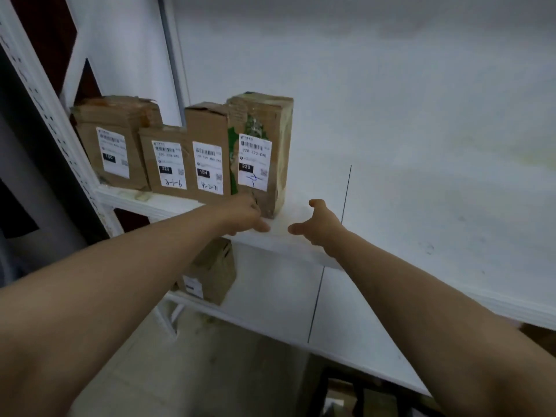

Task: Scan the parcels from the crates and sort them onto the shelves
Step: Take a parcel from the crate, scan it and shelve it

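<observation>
Where the shelf upright point(54, 124) stands: far left of the frame, a white punched post carrying the upper shelf point(391, 206).
Parcels 1 to 3: a wide parcel point(111, 142), a short parcel point(164, 161) and a narrow parcel point(207, 145) stand upright, side by side at centre left. Their white labels face outward, probably so codes and handwritten marks can be read from the aisle.
Tall parcel point(264, 121): the 4th and rightmost, upright against the narrow parcel, with its label to the front. It stands at the open end of the row, which keeps the row packed from the left.
Left hand point(243, 215): at the tall parcel's lower front corner, touching it, thumb stretched right along the shelf edge. The other fingers are hidden behind the hand, so whether they clasp the box cannot be told. It looks like a steadying or squaring touch.
Right hand point(319, 224): just right of the tall parcel, not touching it, empty, with fingers spread and loosely bent. It seems ready to catch a tilt.
Lower parcel point(210, 272): upright on the lower shelf point(285, 296), below the left hand.
</observation>
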The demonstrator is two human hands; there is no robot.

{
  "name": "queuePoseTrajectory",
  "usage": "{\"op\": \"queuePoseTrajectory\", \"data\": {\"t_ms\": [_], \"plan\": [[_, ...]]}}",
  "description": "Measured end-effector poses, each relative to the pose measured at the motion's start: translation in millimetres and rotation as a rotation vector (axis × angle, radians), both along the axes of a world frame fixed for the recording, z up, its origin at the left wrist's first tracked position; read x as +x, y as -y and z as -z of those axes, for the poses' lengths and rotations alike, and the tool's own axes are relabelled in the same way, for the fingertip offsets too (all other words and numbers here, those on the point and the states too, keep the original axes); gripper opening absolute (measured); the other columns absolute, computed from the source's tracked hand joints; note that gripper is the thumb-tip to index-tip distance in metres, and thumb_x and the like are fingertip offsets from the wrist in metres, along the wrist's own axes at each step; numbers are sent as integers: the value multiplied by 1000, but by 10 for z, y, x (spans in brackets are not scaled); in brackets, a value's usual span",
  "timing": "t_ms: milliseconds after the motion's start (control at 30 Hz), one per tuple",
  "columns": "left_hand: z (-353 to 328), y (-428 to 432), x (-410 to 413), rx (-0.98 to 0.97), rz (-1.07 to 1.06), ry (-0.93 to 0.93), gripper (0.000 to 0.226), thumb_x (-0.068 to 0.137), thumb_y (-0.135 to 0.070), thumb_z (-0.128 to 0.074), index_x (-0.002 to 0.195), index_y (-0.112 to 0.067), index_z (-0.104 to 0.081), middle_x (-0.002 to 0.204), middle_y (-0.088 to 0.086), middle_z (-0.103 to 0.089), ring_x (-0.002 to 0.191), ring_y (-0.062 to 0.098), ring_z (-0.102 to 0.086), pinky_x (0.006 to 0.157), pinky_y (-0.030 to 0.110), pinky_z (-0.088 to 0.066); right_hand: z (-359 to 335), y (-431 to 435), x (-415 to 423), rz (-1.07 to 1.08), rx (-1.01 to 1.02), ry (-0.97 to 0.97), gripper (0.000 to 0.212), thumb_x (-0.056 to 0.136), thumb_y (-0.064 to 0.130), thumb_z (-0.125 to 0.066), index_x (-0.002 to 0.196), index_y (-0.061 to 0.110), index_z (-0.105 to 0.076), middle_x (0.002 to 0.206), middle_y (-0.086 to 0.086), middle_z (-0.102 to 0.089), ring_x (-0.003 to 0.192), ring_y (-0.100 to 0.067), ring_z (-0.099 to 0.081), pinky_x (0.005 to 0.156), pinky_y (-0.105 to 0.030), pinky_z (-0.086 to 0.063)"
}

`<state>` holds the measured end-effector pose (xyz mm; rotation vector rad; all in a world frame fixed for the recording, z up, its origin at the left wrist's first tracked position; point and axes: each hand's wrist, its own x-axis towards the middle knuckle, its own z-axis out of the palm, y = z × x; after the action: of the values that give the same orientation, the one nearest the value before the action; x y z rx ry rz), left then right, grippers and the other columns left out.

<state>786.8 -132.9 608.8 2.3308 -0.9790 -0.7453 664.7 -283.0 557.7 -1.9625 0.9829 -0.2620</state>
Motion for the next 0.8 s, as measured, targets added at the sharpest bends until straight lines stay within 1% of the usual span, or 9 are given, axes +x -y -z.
{"op": "queuePoseTrajectory", "data": {"t_ms": [100, 167, 233, 333, 433, 533, 667, 733, 800], "plan": [[272, -77, -403, -23, -20, -37, 38, 87, -27, -80, 117, -15, -60, 118, 5, -56, 108, 26, -59, 97, 43, -55, 144, -135, -394, 28, 9, 0, 88, 85, 24, -81, 154, 15, -28, 141, -13, -50, 116, -28, -55, 79, -29, -47], [450, -154, -627, -13, -42, -89, 53, 85, -25, -82, 130, -13, -56, 124, 5, -55, 108, 25, -56, 95, 42, -55, 207, -271, -676, 47, 40, -6, 86, 85, 24, -81, 154, 14, -29, 141, -14, -50, 119, -28, -55, 87, -32, -47], [583, -243, -831, 14, -28, -128, 61, 85, -24, -81, 137, -11, -53, 126, 4, -52, 112, 25, -53, 93, 40, -52, 248, -420, -967, 73, 50, -23, 84, 87, 24, -80, 154, 14, -29, 142, -13, -49, 115, -26, -54, 87, -32, -45], [713, -393, -1099, 31, -5, -129, 56, 87, -24, -79, 136, -8, -55, 121, 6, -53, 109, 25, -51, 94, 41, -50, 305, -643, -1473, 135, 65, -51, 84, 88, 26, -79, 154, 14, -29, 147, -14, -46, 123, -30, -52, 91, -35, -45], [865, -646, -1364, 55, 45, -123, 60, 88, -25, -78, 139, -7, -53, 134, 12, -53, 110, 26, -51, 91, 40, -50, 405, -923, -2065, 206, 109, -107, 87, 89, 29, -77, 157, 11, -26, 156, -15, -39, 136, -36, -45, 108, -43, -42], [1061, -982, -1612, 70, 100, -153, 63, 88, -22, -79, 142, -5, -50, 142, 14, -51, 117, 29, -52, 92, 40, -50, 566, -1304, -2657, 310, 112, -177, 86, 90, 32, -76, 157, 9, -27, 157, -14, -37, 137, -36, -44, 106, -43, -42], [1398, -1476, -1966, 105, 224, -76, 57, 86, -24, -81, 134, -5, -56, 133, 14, -55, 111, 29, -55, 98, 42, -51, 912, -1973, -3332, 382, 93, -388, 76, 87, 35, -79, 146, 6, -42, 147, -14, -49, 132, -32, -49, 108, -39, -44], [1612, -1730, -2169, 131, 272, -62, 45, 85, -23, -82, 121, -4, -64, 116, 14, -61, 99, 28, -58, 88, 36, -51, 1125, -2318, -3630, 373, 109, -506, 66, 86, 37, -78, 139, 8, -51, 139, -14, -56, 123, -31, -55, 101, -36, -48], [1837, -1984, -2370, 191, 316, -123, 25, 82, -19, -83, 91, -3, -67, 90, 15, -62, 77, 25, -57, 70, 31, -46, 1294, -2683, -3927, 391, 150, -580, 66, 89, 35, -76, 142, 5, -50, 138, -15, -56, 125, -33, -54, 100, -38, -48]]}}
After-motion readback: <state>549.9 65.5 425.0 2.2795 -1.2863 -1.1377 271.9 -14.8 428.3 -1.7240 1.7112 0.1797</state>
